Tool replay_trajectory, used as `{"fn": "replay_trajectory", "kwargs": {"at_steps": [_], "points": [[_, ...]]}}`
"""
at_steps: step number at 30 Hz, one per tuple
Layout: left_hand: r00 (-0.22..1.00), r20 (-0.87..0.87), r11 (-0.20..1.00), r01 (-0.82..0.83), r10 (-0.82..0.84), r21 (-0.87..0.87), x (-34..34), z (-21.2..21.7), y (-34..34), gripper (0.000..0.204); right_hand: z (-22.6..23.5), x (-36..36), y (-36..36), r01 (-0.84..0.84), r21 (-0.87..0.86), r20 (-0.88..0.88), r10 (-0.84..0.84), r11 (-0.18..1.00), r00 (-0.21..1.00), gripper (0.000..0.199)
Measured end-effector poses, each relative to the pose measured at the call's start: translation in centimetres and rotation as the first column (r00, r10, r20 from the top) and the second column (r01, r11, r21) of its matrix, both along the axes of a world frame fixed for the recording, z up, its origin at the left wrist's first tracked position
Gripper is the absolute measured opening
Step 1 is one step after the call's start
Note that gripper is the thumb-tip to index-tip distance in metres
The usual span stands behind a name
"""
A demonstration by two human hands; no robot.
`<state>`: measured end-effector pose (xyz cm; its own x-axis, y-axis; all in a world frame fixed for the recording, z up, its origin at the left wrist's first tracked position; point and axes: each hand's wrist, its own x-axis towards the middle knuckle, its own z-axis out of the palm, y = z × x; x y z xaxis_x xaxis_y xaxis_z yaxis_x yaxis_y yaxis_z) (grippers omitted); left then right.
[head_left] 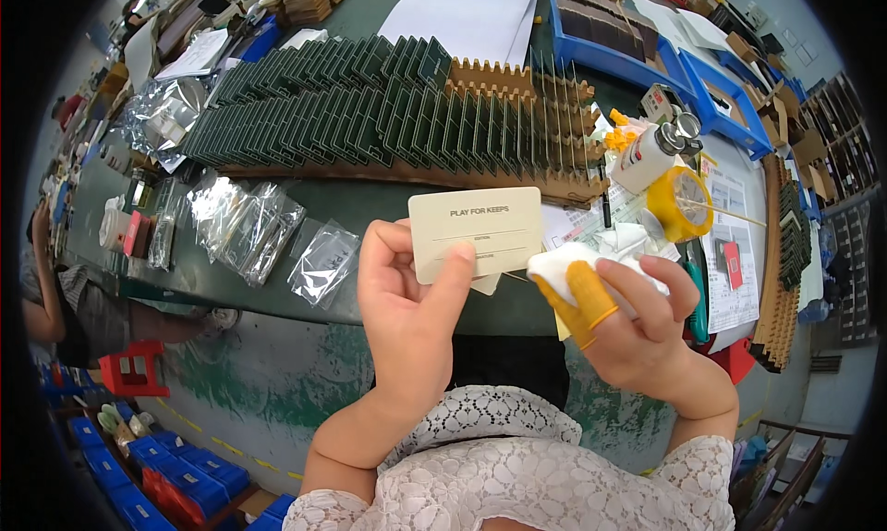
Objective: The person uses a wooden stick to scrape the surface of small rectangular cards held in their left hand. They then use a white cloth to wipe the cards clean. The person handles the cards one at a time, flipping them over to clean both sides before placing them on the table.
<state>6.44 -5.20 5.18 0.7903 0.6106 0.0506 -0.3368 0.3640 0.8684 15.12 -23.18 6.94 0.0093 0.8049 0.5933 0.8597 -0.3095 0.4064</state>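
My left hand [411,300] pinches a cream-coloured card [473,228] with rounded corners, its thumb lying across the printed lines on the face. A corner of something pale, perhaps a second card, shows below it. Close by on the right, my right hand [628,314] grips a folded white cloth [565,265] whose tip meets the card's lower right corner. Yellow finger cots [591,295] cover some of the right hand's fingers. Beyond both hands, dark green cards [360,115] stand upright in rows in a notched cardboard rack [536,185].
Clear plastic bags [323,259] lie left on the green table [370,199]. A white bottle [647,157] and a yellow tape roll [679,203] stand at right, near blue trays [725,102]. Another rack [785,282] runs along the right edge. A person [60,291] sits far left, near a red stool [131,369].
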Motion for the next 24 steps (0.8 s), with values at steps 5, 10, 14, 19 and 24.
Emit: {"fn": "replay_trajectory", "kwargs": {"at_steps": [5, 10, 14, 19, 24], "points": [[1.000, -0.015, 0.999, -0.026, 0.027, 0.037, 0.0, -0.2, 0.6, 0.013, -0.1, 0.9, -1.4, 0.076, 0.012, -0.082, -0.075, 0.997, 0.994, 0.020], [0.999, -0.008, 0.997, 0.048, -0.048, -0.054, 0.0, 0.0, 0.7, 0.014, 0.9, 1.1, -1.8, 0.125, 0.038, -0.176, -0.116, 0.991, 0.978, 0.035], [0.984, -0.058, 0.977, 0.156, -0.166, -0.144, -0.1, 0.5, 1.1, 0.019, 1.1, 1.7, -2.4, 0.178, -0.043, -0.397, -0.181, 0.983, 0.900, 0.044], [0.935, -0.136, 0.944, 0.318, -0.328, -0.090, -0.2, 0.3, 0.7, 0.025, -1.0, 3.4, -4.4, 0.220, -0.081, -0.761, -0.202, 0.972, 0.616, 0.042], [0.902, -0.188, 0.921, 0.388, -0.388, -0.039, -0.3, 0.1, 0.4, 0.027, -2.0, 3.6, -4.6, 0.283, -0.160, -0.842, -0.280, 0.946, 0.462, 0.039]]}}
